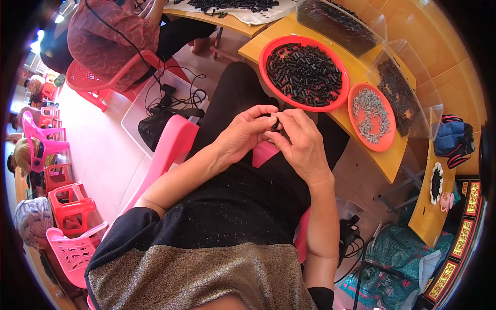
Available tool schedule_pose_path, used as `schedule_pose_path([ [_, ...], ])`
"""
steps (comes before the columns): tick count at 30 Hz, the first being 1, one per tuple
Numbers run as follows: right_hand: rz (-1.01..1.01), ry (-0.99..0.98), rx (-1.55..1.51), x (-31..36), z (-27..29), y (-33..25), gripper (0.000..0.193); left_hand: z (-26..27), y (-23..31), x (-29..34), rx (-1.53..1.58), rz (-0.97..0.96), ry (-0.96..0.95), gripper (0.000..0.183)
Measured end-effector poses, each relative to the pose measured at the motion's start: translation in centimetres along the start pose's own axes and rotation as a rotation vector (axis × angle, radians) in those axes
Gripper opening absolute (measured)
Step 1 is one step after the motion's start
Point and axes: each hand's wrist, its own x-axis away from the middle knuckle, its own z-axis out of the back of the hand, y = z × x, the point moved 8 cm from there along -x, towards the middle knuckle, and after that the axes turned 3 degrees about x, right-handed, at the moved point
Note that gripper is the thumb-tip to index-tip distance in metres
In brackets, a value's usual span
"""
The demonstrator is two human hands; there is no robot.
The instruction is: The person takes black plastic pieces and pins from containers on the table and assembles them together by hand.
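My left hand (247, 130) and my right hand (301, 140) meet above my lap, fingertips pinched together. Between them is a small black piece (275, 124), mostly covered by the fingers; it resembles the short black tubes nearby, though its exact kind is hidden. Both hands are closed on it. Beyond them, on the yellow table, a red round tray (343, 98) holds a heap of short black tubes (304, 72). Beside it a smaller orange-red plate (385, 146) carries many small grey pieces (368, 114) shaped like screws or pins.
Clear plastic bins (338, 28) with dark parts stand at the table's back. A seated person (111, 44) is at the far left on a red chair (95, 77). Black cables (175, 101) lie on a lidded box at left. Pink and red chairs (72, 206) line the left.
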Motion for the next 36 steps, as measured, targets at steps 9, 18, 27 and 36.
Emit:
schedule_pose_path([
  [9, 0.056, -0.038, 0.179, 0.0, -0.1, -0.4, 0.042, 1.6, -0.8, 0.0, -0.252, 0.193, -0.003, 0.024],
  [18, -0.005, -0.094, 0.374, 0.1, -0.8, -0.6, 0.035, 1.4, 0.8, 0.2, -0.491, 0.053, -0.045, 0.028],
  [27, -0.056, -0.193, 0.208, 1.4, -4.3, 0.2, 0.036, 3.1, 0.8, 1.1, -0.704, 0.099, -0.075, 0.027],
  [36, -0.054, -0.162, 0.137, 1.2, -5.2, -1.0, 0.038, 3.2, 2.3, 1.8, -0.73, 0.18, -0.14, 0.026],
])
